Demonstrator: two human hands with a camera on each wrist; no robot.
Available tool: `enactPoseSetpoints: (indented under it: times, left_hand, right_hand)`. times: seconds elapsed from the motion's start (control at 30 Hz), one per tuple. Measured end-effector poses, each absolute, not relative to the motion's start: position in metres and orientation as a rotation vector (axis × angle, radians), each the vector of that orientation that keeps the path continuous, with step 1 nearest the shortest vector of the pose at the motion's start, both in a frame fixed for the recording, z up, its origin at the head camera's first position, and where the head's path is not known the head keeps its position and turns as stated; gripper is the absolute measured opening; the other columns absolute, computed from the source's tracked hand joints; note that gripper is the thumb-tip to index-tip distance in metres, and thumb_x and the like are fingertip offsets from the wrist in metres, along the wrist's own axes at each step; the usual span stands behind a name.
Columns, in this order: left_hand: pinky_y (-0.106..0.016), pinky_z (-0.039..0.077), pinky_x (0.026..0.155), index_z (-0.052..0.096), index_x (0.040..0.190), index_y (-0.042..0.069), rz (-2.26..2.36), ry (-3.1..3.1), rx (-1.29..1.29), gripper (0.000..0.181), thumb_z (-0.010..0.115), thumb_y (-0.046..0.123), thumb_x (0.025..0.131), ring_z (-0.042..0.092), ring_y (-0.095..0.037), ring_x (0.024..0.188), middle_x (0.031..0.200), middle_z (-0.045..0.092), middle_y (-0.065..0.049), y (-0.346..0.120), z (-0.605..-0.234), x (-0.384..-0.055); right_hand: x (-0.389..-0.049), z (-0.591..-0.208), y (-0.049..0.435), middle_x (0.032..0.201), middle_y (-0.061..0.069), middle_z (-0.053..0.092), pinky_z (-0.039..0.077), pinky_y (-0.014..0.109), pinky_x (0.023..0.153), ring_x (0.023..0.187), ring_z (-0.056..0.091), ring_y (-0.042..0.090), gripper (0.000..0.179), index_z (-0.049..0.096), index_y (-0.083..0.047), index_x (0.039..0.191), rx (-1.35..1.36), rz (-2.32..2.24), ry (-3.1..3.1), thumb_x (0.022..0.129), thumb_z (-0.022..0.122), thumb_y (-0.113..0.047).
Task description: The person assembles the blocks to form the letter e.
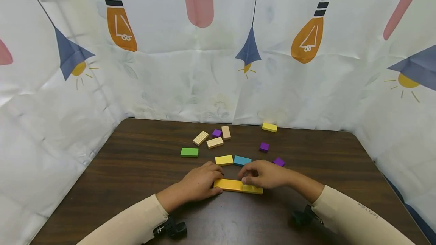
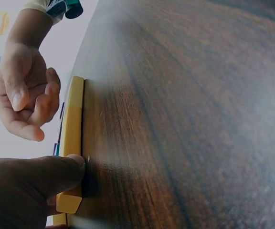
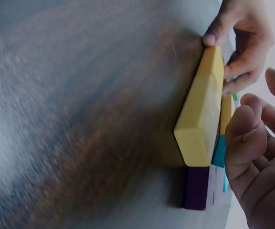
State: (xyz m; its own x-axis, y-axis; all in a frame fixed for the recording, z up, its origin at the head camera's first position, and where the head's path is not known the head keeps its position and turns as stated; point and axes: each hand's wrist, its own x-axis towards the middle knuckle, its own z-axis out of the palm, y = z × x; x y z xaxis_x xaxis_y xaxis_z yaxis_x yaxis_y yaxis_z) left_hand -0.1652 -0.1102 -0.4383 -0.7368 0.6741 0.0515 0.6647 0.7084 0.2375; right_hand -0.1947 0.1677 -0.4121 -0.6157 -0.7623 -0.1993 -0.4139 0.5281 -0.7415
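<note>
Two blocks lie end to end on the table, an orange block [image 1: 229, 185] on the left and a yellow block [image 1: 253, 189] on the right. My left hand [image 1: 203, 181] pinches the orange block near its left end, thumb [image 2: 68, 172] on the near side and fingers on the far side. Above the yellow block is my right hand [image 1: 267, 173], its fingers loosely curled with nothing between them. In the right wrist view, a gap separates this hand [image 3: 266, 157] from the yellow block [image 3: 199, 119].
Beyond the pair lie another yellow block [image 1: 224, 160] and a blue block [image 1: 242, 160]. A green block [image 1: 189, 152], several plain wooden blocks [image 1: 215, 143], several purple blocks [image 1: 264, 147] and a far yellow block [image 1: 269, 127] are scattered farther back. A patterned cloth [image 1: 163, 82] hangs behind the table [image 1: 136, 154].
</note>
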Motion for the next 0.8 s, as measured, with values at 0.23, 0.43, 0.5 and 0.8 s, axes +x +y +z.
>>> enactPoseSetpoints:
  times: [0.23,0.43,0.5,0.8]
  left_hand:
    - [-0.036,0.055,0.086,0.075,0.114,0.012,0.364,2.868,1.114,0.035,0.079,0.037,0.090,0.056,-0.016,0.114,0.124,0.064,0.002,-0.110,-0.439,-0.166]
    - [-0.035,0.054,0.086,0.075,0.114,0.012,0.354,2.874,1.131,0.035,0.079,0.038,0.090,0.056,-0.016,0.113,0.123,0.064,0.002,-0.111,-0.440,-0.167]
    - [-0.036,0.054,0.086,0.075,0.114,0.012,0.341,2.878,1.143,0.036,0.079,0.038,0.090,0.056,-0.017,0.113,0.123,0.065,0.002,-0.112,-0.440,-0.167]
    - [-0.037,0.054,0.088,0.073,0.119,0.013,0.297,2.888,1.206,0.040,0.077,0.042,0.091,0.058,-0.017,0.114,0.123,0.065,0.002,-0.115,-0.438,-0.167]
  right_hand:
    - [-0.189,-0.420,0.163,0.079,-0.011,0.064,0.046,0.023,0.062,0.068,0.054,0.002,0.031,0.071,-0.016,0.124,-1.008,-0.893,2.241,0.098,0.072,-0.032]
    - [-0.185,-0.424,0.164,0.074,-0.012,0.060,0.041,0.021,0.058,0.064,0.050,0.001,0.034,0.071,-0.019,0.125,-0.995,-0.867,2.279,0.095,0.075,-0.033]
    - [-0.184,-0.425,0.164,0.075,-0.012,0.058,0.041,0.020,0.058,0.064,0.049,0.001,0.035,0.071,-0.018,0.126,-1.002,-0.865,2.285,0.094,0.076,-0.032]
    - [-0.180,-0.426,0.165,0.074,-0.013,0.057,0.039,0.019,0.055,0.062,0.048,0.000,0.037,0.070,-0.016,0.126,-1.021,-0.869,2.312,0.092,0.079,-0.029]
